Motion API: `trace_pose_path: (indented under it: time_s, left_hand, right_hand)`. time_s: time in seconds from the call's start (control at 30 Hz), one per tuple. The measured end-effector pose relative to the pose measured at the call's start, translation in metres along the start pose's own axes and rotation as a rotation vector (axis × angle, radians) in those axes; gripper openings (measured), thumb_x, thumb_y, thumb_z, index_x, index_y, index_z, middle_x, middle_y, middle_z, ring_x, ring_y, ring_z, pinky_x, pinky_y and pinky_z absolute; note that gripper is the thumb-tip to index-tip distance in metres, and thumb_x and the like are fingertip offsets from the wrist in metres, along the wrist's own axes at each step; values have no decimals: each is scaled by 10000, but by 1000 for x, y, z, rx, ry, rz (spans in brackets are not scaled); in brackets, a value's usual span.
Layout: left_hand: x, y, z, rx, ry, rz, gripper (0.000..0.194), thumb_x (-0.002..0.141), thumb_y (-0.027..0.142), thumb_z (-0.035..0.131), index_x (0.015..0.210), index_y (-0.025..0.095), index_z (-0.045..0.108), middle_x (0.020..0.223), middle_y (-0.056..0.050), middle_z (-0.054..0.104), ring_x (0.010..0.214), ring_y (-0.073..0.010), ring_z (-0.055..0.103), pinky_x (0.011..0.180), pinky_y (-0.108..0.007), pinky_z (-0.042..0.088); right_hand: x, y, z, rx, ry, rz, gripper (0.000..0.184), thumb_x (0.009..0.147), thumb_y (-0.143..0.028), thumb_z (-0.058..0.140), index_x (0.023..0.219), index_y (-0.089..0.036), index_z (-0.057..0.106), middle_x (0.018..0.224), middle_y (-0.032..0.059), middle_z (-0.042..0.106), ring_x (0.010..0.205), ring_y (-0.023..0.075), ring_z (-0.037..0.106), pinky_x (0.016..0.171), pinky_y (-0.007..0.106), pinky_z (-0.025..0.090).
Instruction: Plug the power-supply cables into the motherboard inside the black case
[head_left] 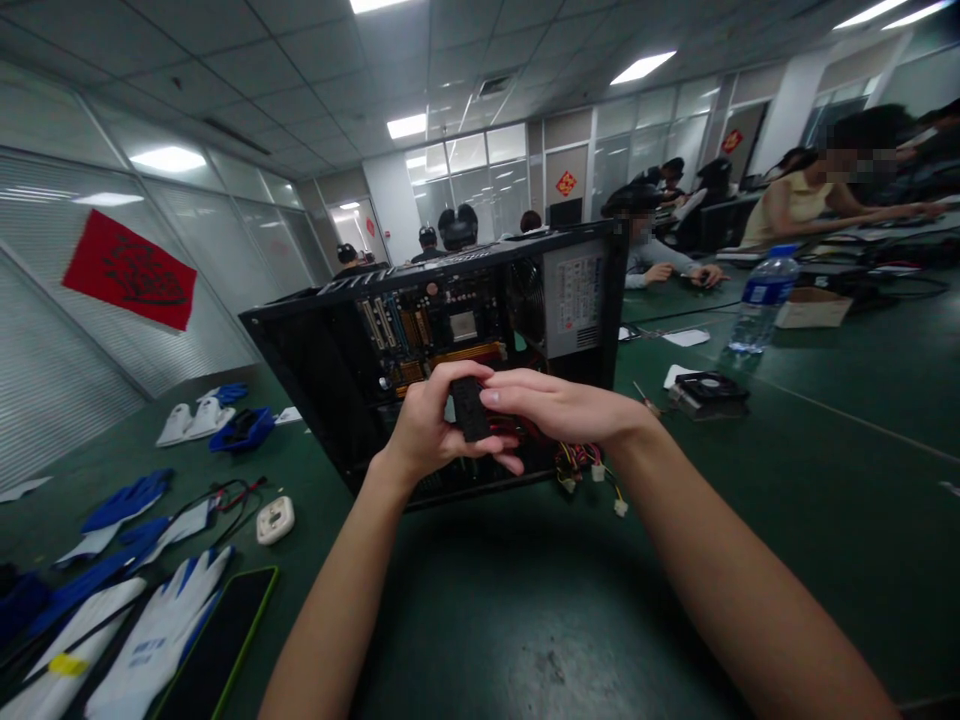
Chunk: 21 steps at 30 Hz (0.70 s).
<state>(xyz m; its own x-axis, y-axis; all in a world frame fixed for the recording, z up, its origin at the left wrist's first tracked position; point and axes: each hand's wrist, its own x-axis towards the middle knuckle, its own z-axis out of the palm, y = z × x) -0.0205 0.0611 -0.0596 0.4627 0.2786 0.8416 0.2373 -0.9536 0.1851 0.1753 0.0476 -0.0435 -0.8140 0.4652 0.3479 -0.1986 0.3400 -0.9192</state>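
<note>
In front of an open computer case (pixel 296 350), my left hand (pixel 420 425) is closed around a small black rectangular block (pixel 470 410). My right hand (pixel 566 405) meets it from the other side, with its thumb and fingers closed on the same block. What kind of part the block is, I cannot make out. Red wires show beneath the right fingers. Inside the case are a motherboard (pixel 405 325) and a silver power supply (pixel 576 295); my hands hide the lower middle. Loose cable connectors (pixel 598 472) hang at the case's lower right edge.
To the left lie work gloves (pixel 161 635), a phone (pixel 225 640), a white square case (pixel 275 520) and a blue tray (pixel 244 430). On the right stand a water bottle (pixel 761 300) and a black fan-topped part (pixel 709 390). Other people sit farther back.
</note>
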Motion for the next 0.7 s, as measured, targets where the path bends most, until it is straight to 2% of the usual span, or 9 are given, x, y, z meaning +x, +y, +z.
trace_pose_path:
  time_s: [0.13, 0.37, 0.7]
  left_hand:
    - [0, 0, 1, 10, -12, -20, 702, 714, 735, 683, 1165, 203, 595, 1058, -82, 703, 899, -213, 705, 782, -293, 561]
    - [3, 4, 0, 42, 10, 70, 626, 766, 662, 694, 1184, 209, 584, 1052, -74, 705, 889, -197, 706, 770, -272, 558]
    - [0, 1, 1, 31, -27, -56, 688, 670, 710, 738, 1127, 208, 623, 1011, -74, 721, 851, -201, 706, 759, -277, 548]
  right_hand:
    - [-1, -4, 0, -18, 14, -1, 295, 1017, -358, 461, 809, -158, 525, 638, -35, 547, 542, 106, 577, 562, 221, 494]
    - [-2, 0, -1, -1, 15, -30, 326, 1016, -414, 481, 820, -158, 526, 664, -36, 534, 558, 101, 583, 566, 219, 511]
    - [-3, 2, -4, 12, -54, 20, 388, 1010, -480, 483, 820, -145, 533, 650, -41, 513, 563, 101, 594, 554, 212, 483]
